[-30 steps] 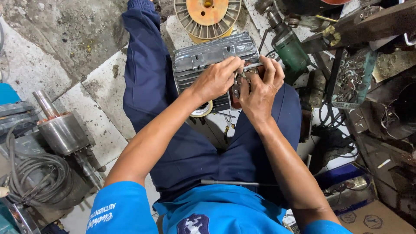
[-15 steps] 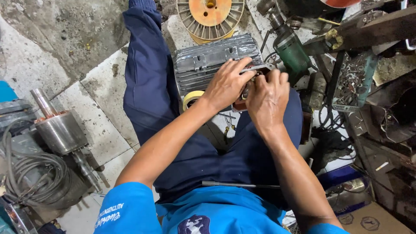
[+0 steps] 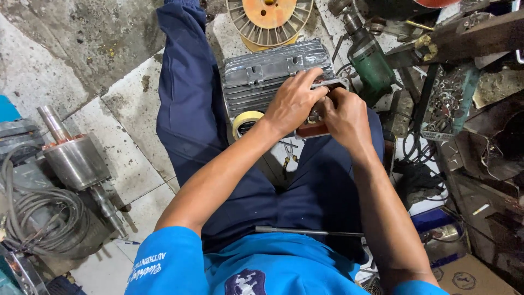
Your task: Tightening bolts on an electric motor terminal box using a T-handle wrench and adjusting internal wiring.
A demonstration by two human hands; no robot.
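A ribbed grey motor housing (image 3: 267, 74) is being kept on the floor between the seated person's legs, far from the camera and just near of a wire spool (image 3: 269, 21). At the housing's right end, a small reddish terminal box (image 3: 312, 129) is being worked on by both hands. The left hand (image 3: 293, 102) is being laid over the housing's right edge, its fingers curled down onto the box. The right hand (image 3: 344, 116) is being pressed against the box from the right, its fingers bent and pinching at something small there; what exactly is being gripped cannot be told. A roll of tape (image 3: 245, 121) is being left against the housing, just left of the left wrist. A rotor (image 3: 73, 158) is lying well apart at the left, beside coiled cable (image 3: 38, 213). A green power tool (image 3: 367, 54) is lying to the far right. A thin rod (image 3: 308, 231) is being rested across the lap.
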